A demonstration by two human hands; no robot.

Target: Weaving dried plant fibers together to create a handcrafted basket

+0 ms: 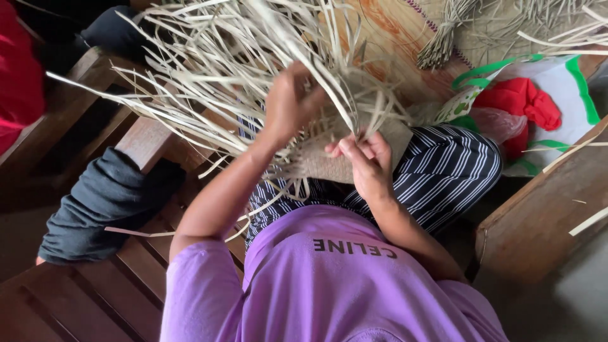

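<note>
A partly woven piece of pale dried leaf strips (320,163) rests on my lap, over striped trousers (443,171). Many loose strips (215,57) fan up and to the left from its edge. My left hand (288,101) is raised above the woven part, fingers closed around a bunch of these strips. My right hand (368,166) lies lower, on the woven edge, with fingertips pinching a strip there. The purple shirt (329,285) fills the bottom of the view.
I sit on a wooden slatted bench (120,285) with a dark grey cloth (101,202) on it. A white and green bag (557,82) with red fabric (522,101) lies at the right. A tied bundle of strips (443,41) lies on an orange mat (392,31). Wooden furniture (538,221) stands at the right.
</note>
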